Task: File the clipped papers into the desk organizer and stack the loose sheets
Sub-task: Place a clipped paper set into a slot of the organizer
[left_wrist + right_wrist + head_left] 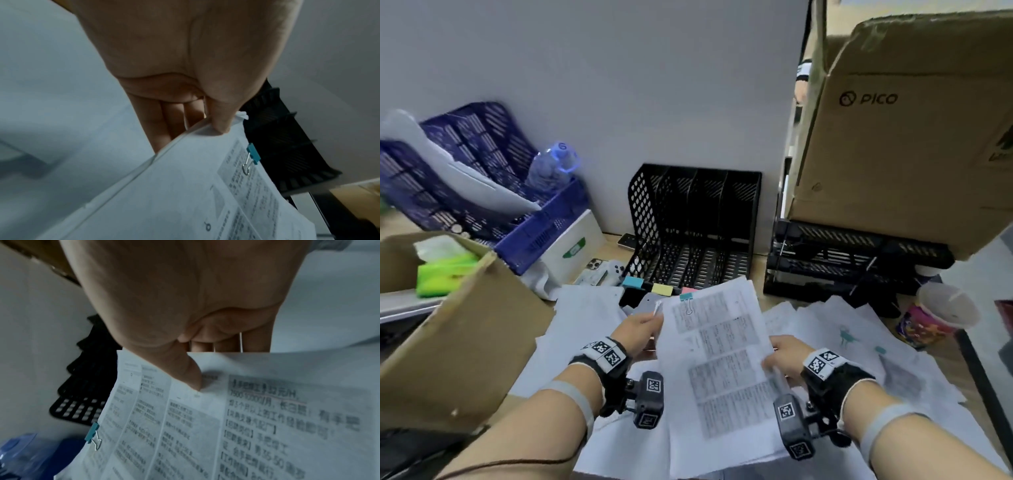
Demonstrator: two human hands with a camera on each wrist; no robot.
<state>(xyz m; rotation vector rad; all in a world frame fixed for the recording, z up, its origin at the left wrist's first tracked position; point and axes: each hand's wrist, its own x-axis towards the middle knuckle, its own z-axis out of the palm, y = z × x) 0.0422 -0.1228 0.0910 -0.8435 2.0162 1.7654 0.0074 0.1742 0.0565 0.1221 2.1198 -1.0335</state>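
Both hands, left hand [637, 334] and right hand [788, 359], pinch the clipped papers [717, 359] by thumb and fingers, held above the loose sheets [859, 329] before the desk organizer [695, 226]; limp pages could snag a divider

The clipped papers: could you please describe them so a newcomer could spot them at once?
Start at the black desk organizer against the wall; in front of it, both hands hold one printed bundle, the clipped papers, above the loose sheets. Unlike those, it carries a teal binder clip on its top edge.
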